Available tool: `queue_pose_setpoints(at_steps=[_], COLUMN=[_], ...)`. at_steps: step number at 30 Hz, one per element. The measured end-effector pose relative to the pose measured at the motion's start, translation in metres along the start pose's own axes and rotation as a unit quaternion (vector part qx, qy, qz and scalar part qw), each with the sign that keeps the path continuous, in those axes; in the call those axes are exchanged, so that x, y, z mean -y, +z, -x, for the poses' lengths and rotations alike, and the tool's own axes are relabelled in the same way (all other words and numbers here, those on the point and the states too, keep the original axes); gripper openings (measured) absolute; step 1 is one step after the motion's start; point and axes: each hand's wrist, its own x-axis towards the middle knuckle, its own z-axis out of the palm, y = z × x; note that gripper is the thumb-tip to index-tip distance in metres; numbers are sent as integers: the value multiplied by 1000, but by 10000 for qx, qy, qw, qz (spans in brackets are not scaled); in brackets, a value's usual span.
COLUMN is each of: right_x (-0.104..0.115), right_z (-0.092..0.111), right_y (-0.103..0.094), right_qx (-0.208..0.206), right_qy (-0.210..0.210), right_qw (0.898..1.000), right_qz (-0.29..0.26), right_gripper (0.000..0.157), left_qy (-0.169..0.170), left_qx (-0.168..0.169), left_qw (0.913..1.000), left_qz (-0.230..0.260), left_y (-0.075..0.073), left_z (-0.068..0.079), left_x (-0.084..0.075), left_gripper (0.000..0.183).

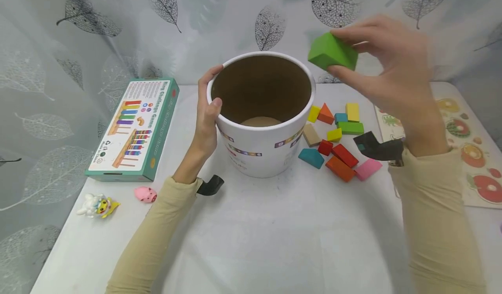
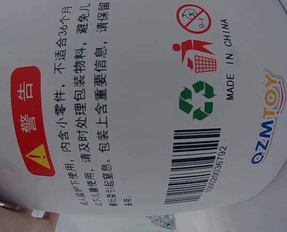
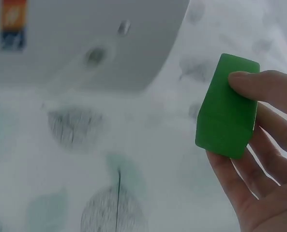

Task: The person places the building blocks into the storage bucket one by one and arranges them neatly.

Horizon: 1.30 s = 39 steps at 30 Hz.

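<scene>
A white cardboard bucket (image 1: 260, 150) with a brown inside stands in the middle of the table. My left hand (image 1: 206, 122) grips its left rim, thumb at the lip; in the left wrist view the printed bucket wall (image 2: 143, 106) fills most of the frame. Raised to the right of the bucket, my right hand (image 1: 396, 63) pinches a green wooden block (image 1: 332, 52) between thumb and fingers. The right wrist view shows this green block (image 3: 230, 106) with slanted faces, held by the fingertips. Several coloured blocks (image 1: 340, 167) lie on the table right of the bucket.
A boxed ring game (image 1: 131, 128) lies at the left. Near it are a pink pig figure (image 1: 145, 194) and a white and yellow figure (image 1: 98, 205). Fruit puzzle boards (image 1: 470, 154) lie at the right, partly behind the right arm. A leaf-patterned curtain (image 1: 235, 19) hangs behind.
</scene>
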Motion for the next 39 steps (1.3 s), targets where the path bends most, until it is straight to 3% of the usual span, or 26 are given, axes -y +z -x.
queue_pose_setpoints(at_steps=[6,12,23,30,35,39], right_x=[28,31,29,25,24,25], right_z=[-14,-14,-11,-12,-8,0], right_y=[36,55,55,52,42,34], right_qx=[226,267,413,573,588,376], right_qy=[-342,-521,146,-271,-134,169], right_qw=[9952,9899,9889,9884,9830,9800], right_qz=[-887,-1289,-1417,-1379,-1735,-1947], right_gripper=[46,42,44,41,43,45], left_qy=[-71,-55,-64,-60,-37,1], left_qx=[-25,4,13,5,48,50], left_qw=[10000,9999,10000,10000,10000,10000], left_qz=[-27,-101,-29,6,75,60], left_y=[0,0,1,1,0,0], left_z=[1,1,0,0,0,0], left_x=[1,1,1,0,0,1], left_gripper=[94,94,91,89,90,90])
